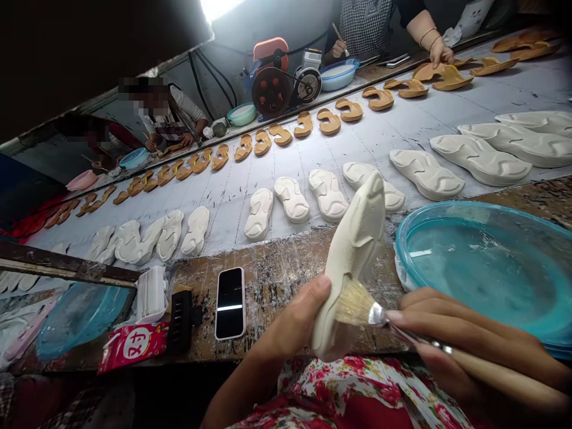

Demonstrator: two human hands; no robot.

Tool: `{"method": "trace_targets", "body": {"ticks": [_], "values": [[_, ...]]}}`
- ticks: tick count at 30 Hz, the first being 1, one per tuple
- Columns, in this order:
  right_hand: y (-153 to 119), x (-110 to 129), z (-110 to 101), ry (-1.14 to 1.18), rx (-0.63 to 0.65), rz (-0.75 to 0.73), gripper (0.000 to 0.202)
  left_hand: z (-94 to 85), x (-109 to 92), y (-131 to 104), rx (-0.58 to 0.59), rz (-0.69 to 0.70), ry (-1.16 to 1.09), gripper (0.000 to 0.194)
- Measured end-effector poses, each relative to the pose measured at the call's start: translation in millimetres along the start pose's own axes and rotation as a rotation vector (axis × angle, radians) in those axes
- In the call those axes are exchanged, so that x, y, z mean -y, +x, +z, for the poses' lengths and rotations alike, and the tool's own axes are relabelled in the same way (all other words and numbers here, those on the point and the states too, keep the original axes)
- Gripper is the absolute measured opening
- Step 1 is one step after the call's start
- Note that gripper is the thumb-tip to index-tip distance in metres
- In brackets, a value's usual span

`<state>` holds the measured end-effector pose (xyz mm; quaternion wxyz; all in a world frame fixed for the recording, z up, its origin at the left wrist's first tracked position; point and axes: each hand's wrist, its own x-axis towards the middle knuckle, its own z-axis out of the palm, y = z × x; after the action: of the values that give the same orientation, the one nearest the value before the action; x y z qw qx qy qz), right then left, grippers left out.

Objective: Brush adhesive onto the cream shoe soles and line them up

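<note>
A long surface (277,292) is stretching out in front of all your fingers, and a white sheet (250,173) is covering its far part. On the sheet, brown sandals (329,122) are lying in a line far ahead of your fingers, and a nearer row of white soles (328,195) is lying just past your left fingers (318,292). A big blue bowl (402,256) is sitting just beyond your right fingers (438,325), which are hiding some of its near side.

Your left fingers are gripping the low end of one white shoe piece (355,235). It is pointing up and away from them, with its tip leaning right. Your left fingers are closest to it. Your right fingers are squeezing a brush (376,314), which is pointing left. Its hairs are touching the shoe piece low down, right beside your left thumb, so that thumb is sitting close in the way.

A red packet (131,345) is lying well left of your left fingers. A phone (231,304) is resting nearer to them, and a black hair clip (180,322) is lying between the two.
</note>
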<state>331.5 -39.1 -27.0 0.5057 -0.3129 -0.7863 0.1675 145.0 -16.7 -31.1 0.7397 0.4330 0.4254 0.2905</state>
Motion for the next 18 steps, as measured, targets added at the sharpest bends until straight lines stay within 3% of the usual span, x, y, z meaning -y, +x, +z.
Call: {"method": "trace_targets", "body": {"ticks": [5, 8, 12, 18], "values": [[2.5, 11.5, 0.0, -0.079, 0.185, -0.126, 0.022, 4.4, 2.8, -0.7, -0.15, 0.093, 0.16, 0.048], [-3.0, 13.6, 2.0, -0.078, 0.239, -0.157, 0.015, 8.0, 1.0, 1.8, -0.189, 0.1, -0.019, 0.05], [-5.0, 4.3, -1.6, -0.083, 0.218, -0.176, 0.02, 9.6, -0.8, 11.1, -0.118, -0.067, -0.472, 0.054], [-29.4, -21.6, -22.9, -0.046, 0.031, -0.042, 0.027, -6.7, 1.7, 29.6, 0.087, -0.257, -0.712, 0.055]]}}
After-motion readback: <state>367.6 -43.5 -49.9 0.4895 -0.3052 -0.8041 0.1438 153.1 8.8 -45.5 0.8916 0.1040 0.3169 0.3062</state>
